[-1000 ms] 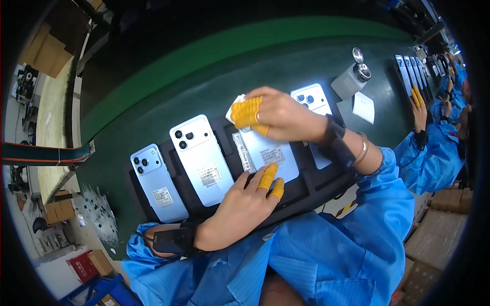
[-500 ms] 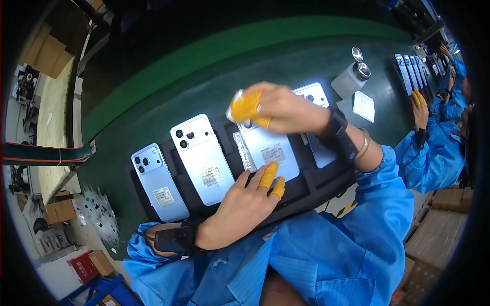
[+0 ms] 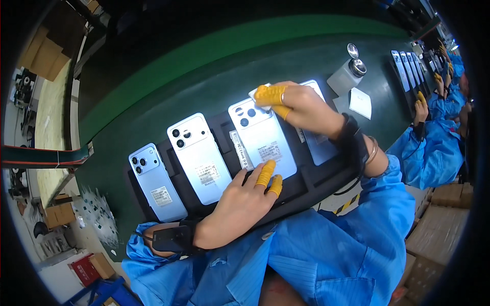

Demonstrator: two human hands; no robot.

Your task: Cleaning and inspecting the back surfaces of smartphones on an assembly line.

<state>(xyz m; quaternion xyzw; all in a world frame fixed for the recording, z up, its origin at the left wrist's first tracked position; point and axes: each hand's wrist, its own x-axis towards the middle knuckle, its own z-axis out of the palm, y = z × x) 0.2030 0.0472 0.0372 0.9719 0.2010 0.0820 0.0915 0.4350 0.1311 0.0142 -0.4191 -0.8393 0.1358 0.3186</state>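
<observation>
Several light-blue phones lie back side up in a row on a black tray (image 3: 286, 193). My left hand (image 3: 237, 204), with yellow finger cots on some fingers, is open. Its fingertips rest on the lower end of the third phone (image 3: 270, 142) from the left. In my right hand (image 3: 306, 107), a folded white wipe (image 3: 255, 95) is pinched between yellow-covered fingers at that phone's camera end. The second phone (image 3: 196, 158) and the leftmost phone (image 3: 158, 181) lie to the left. A fourth phone (image 3: 320, 148) is partly hidden under my right hand and wrist.
A dispenser bottle (image 3: 347, 75) with its metal lid up stands on the green bench mat, beside a white paper pad (image 3: 361, 103). At the right, a co-worker's hand (image 3: 420, 109) is near another row of phones (image 3: 403, 69). Clear plastic bags (image 3: 99, 217) lie at the left edge.
My right hand has moved right with the wipe, to the right corner of the third phone's camera block, uncovering its lenses. My left hand stays on the phone.
</observation>
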